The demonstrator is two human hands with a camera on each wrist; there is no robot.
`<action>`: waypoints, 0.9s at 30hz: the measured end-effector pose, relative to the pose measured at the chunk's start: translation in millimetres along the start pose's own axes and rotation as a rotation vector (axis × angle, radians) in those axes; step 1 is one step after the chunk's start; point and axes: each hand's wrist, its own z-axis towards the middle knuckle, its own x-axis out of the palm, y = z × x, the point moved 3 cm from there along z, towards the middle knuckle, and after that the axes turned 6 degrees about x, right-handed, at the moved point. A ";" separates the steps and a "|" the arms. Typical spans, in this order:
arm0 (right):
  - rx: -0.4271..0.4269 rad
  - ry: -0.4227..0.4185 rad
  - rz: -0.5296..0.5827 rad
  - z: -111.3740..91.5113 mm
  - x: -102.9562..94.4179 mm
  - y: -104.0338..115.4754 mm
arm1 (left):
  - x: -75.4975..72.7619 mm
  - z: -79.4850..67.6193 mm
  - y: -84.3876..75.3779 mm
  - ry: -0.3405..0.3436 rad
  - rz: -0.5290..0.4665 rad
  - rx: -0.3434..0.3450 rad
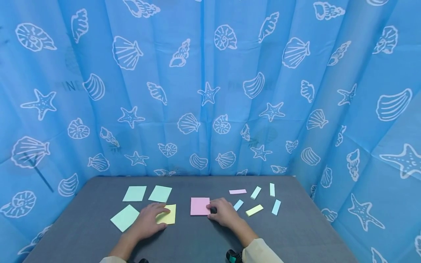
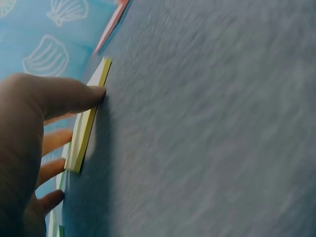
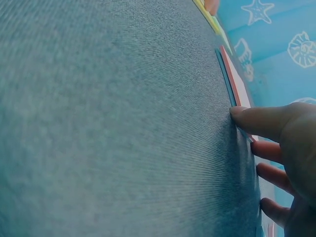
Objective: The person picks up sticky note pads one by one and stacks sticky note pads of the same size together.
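Note:
My left hand (image 1: 149,221) holds a yellow sticky note pad (image 1: 169,217) at its left side, thumb at the near edge and a fingertip over the top. In the left wrist view the thumb lies against the pad's edge (image 2: 85,136), with the other fingers beyond it. A pink sticky note pad (image 1: 199,206) lies flat a short gap to the right. At that pad's right edge, the thumb and index finger of my right hand (image 1: 225,213) grip its near corner. The right wrist view shows the thumb against the pink pad's side (image 3: 235,84).
Three pale green sticky note pads lie at the left, one of them (image 1: 125,218) turned like a diamond beside my left wrist. Several narrow sticky strips, including a yellow one (image 1: 254,210) and a pink one (image 1: 237,191), lie right of my right hand. A blue seashell curtain (image 1: 210,135) surrounds the grey table (image 1: 184,248).

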 end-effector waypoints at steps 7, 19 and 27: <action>-0.026 -0.010 -0.005 -0.8 0.7 -1.0 | -5.2 3.5 2.7 0.080 0.035 0.009; -0.020 0.016 -0.002 0.9 2.8 -3.3 | -3.8 8.3 -5.9 -0.026 0.267 0.118; -0.030 -0.011 0.004 -1.6 0.5 -1.1 | -4.5 9.5 -2.4 -0.058 0.172 0.019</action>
